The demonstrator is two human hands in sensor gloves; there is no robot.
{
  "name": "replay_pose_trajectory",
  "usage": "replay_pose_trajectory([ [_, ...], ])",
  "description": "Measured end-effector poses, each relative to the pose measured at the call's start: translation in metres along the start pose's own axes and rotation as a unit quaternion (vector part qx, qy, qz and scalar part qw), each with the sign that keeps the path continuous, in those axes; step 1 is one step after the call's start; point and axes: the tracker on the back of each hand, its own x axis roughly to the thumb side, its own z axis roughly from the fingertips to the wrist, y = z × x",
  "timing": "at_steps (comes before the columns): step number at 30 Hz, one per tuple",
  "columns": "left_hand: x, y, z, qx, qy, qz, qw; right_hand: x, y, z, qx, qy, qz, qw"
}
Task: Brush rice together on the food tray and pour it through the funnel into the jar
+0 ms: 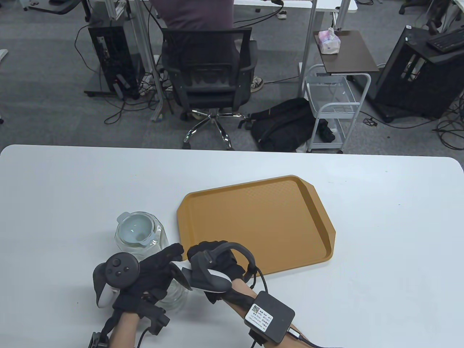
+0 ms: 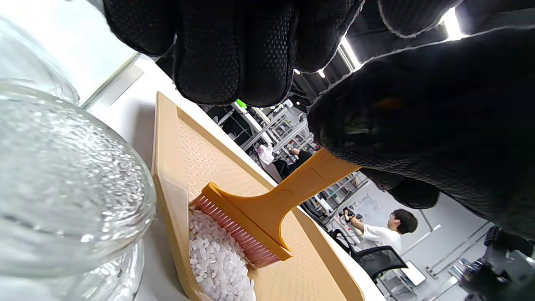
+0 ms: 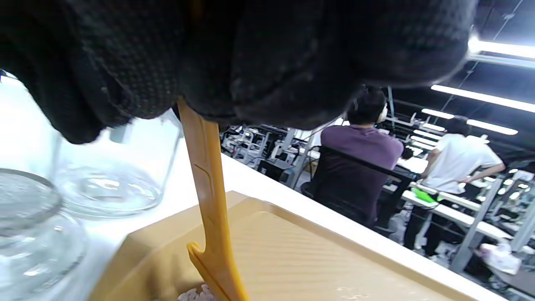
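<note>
The orange food tray (image 1: 261, 217) lies at mid-table. At its near-left corner my right hand (image 1: 212, 259) grips the orange handle of a brush (image 2: 250, 217), whose pink bristles stand against a heap of white rice (image 2: 217, 259) by the tray rim (image 2: 165, 167). The table view hides both brush and rice under my hands. The handle (image 3: 207, 179) hangs down from the right glove (image 3: 250, 54). Left of the tray stands the glass jar (image 1: 159, 235) with a pale funnel (image 1: 134, 228) in its mouth. My left hand (image 1: 163, 261) reaches toward that corner with fingers (image 2: 234, 50) stretched out, holding nothing visible.
A second clear glass piece (image 1: 177, 293) sits on the table under my left hand, close to the jar. Beyond the far table edge are an office chair (image 1: 208, 83) with a seated person, a black backpack (image 1: 286, 125) and a white cart (image 1: 335, 108).
</note>
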Motion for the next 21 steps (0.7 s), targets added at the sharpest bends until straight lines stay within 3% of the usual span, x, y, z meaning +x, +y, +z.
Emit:
replay_pose_trajectory([
  [9, 0.0, -0.001, 0.0, -0.002, -0.002, -0.004, 1.0, -0.02, -0.017, 0.016, -0.041, 0.055, 0.035, 0.997],
  [14, 0.001, -0.004, -0.001, -0.007, -0.004, -0.009, 1.0, -0.025, -0.005, 0.014, -0.02, 0.067, 0.057, 0.996],
  [21, 0.0, -0.005, -0.001, -0.01, 0.0, -0.01, 1.0, -0.006, 0.003, 0.007, -0.016, 0.044, 0.039, 0.998],
])
